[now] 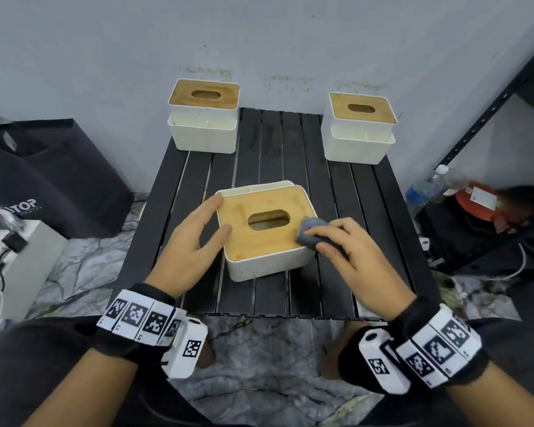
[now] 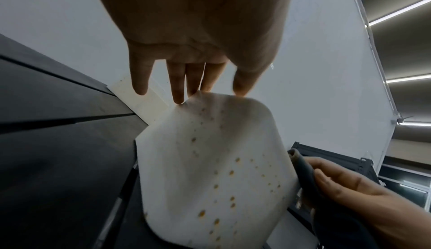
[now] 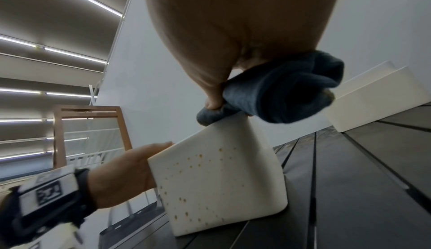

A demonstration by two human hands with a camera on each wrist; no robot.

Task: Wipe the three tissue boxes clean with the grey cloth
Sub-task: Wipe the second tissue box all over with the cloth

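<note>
On the near box's (image 1: 265, 232) right edge, the right hand (image 1: 352, 251) clutched the grey cloth (image 1: 310, 231); the left hand (image 1: 191, 241), fingers loose, steadied its left side.

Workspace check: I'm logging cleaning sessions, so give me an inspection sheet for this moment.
Surface: black slatted table.
Job's things: near tissue box, brown specks on its white side; two far tissue boxes; grey cloth on the near lid.
Clutter: nothing seen on the table.
Grippers: left hand steadies the near box; right hand grips the cloth.
Cables: white cable on the floor.
Surroundings: black bag, water bottle, metal shelf.
</note>
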